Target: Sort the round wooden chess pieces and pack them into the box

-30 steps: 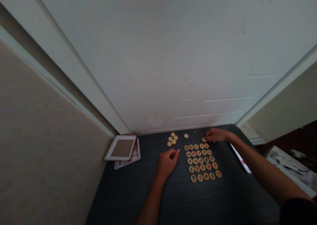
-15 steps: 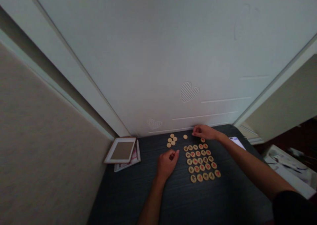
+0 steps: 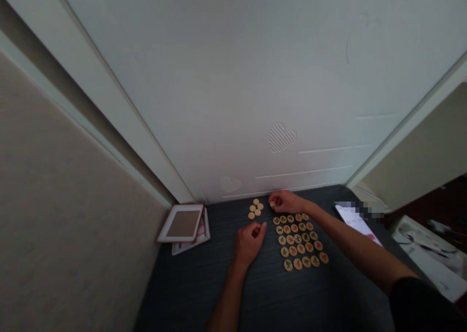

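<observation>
At the back of the dark table, my right hand (image 3: 286,201) is closed, its fingertips at a blank-faced round xiangqi piece (image 3: 272,205). Just below it, face-up xiangqi pieces (image 3: 297,239) with red and black characters lie in neat rows. My left hand (image 3: 250,242) rests on the table left of these rows, fingers loosely curled with nothing visible in them. Beyond its knuckles sits a small cluster of blank-side-up pieces (image 3: 258,212). My right forearm passes over the table to the right of the rows.
Two stacked picture frames (image 3: 184,223) lie at the table's left back corner. A lit phone (image 3: 355,221) is at the right, beyond my right forearm. A white panel with embossed hearts (image 3: 281,138) rises behind the table (image 3: 262,298). A white box (image 3: 426,254) stands beyond the right edge.
My right hand has moved left, from above the top of the rows to the lone blank piece, and closed on it. My left hand keeps its place. The view has shifted slightly.
</observation>
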Available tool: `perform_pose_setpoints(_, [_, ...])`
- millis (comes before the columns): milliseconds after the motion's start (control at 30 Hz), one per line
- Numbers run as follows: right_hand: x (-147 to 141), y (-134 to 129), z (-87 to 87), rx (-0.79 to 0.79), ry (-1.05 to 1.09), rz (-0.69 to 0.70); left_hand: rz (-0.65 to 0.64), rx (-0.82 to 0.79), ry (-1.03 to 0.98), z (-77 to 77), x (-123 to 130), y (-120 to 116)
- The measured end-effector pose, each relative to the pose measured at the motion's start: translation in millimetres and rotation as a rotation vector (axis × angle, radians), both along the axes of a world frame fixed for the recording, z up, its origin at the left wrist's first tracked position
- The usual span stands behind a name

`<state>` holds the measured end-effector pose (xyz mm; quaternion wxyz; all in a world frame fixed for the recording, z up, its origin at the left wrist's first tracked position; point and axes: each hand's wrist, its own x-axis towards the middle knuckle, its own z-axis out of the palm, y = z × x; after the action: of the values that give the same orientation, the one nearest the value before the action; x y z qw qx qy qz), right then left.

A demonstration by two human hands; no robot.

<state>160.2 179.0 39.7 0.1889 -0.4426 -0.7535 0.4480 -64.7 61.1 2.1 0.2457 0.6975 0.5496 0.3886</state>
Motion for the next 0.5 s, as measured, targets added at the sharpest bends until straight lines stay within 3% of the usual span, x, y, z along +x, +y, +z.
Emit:
perform_pose_setpoints(267, [-14.3,-39.9,17.2,-0.421,0.498,-0.029,0.037,-0.040,-0.277,-2.0,-1.2,3.3])
perform_pose_setpoints(500, [-27.0,-53.8,23.5,-0.571,0.672,-0.058,0.049,-0.073,-0.413,-6.7,0.3,4.7])
